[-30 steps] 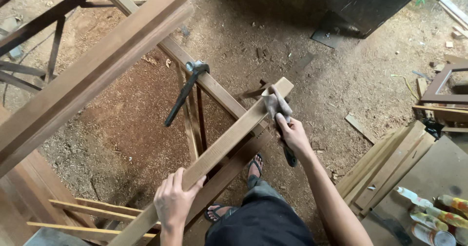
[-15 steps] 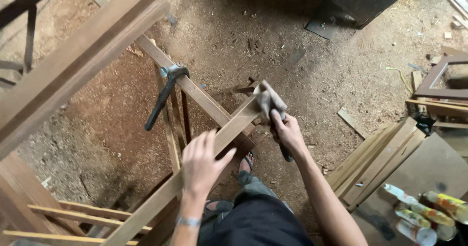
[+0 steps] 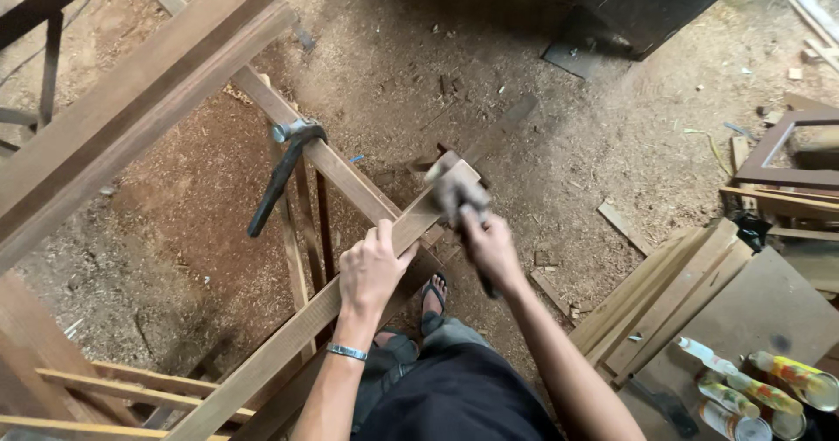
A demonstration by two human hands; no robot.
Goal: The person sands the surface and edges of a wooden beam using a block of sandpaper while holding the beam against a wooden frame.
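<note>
My left hand [image 3: 374, 266] grips a long wooden slat [image 3: 288, 336] that runs diagonally from the lower left up to the middle. My right hand [image 3: 491, 247] is closed on the dark handle of a hammer. The hammer head [image 3: 453, 189] is motion-blurred and sits at the slat's upper end, where the slat meets a rail [image 3: 350, 179] of a wooden frame. A second hammer [image 3: 281, 174] hangs by its head from that rail, handle pointing down to the left.
Heavy wooden beams [image 3: 131, 100] cross the upper left. Stacked wood strips [image 3: 664, 292] and a board with bottles and cans [image 3: 769, 384] lie at the right. A dark box [image 3: 647, 4] stands at the top. My sandalled foot [image 3: 433, 301] rests on the sawdust-covered dirt floor.
My left hand has slid up the slat, from its lower part to close by the upper end. The hammer in my right hand is swinging at the slat's end and is now blurred.
</note>
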